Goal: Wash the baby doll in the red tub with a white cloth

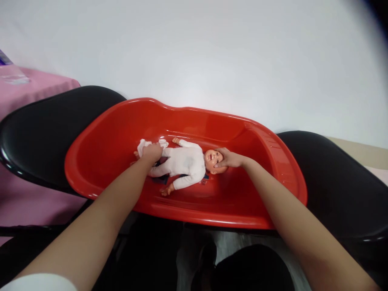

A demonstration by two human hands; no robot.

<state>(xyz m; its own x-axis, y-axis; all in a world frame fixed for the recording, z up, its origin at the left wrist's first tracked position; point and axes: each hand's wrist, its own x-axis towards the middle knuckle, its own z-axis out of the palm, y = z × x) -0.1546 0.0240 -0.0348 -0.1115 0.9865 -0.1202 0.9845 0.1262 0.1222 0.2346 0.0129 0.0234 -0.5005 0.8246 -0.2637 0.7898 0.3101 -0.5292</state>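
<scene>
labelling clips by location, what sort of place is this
Possibly a baby-care training or demonstration room, though the view can't confirm it: a doll lies in a red tub, with black seat-like surfaces at both ends and pink cloth nearby.

So there's a plain white sleeve (44,282) well back from the left grip (153,151), and the left forearm (106,210) is bare from there down. Right forearm (291,214) is bare behind the right grip (227,158) too. Black trousers (251,268) show well below both.
</scene>
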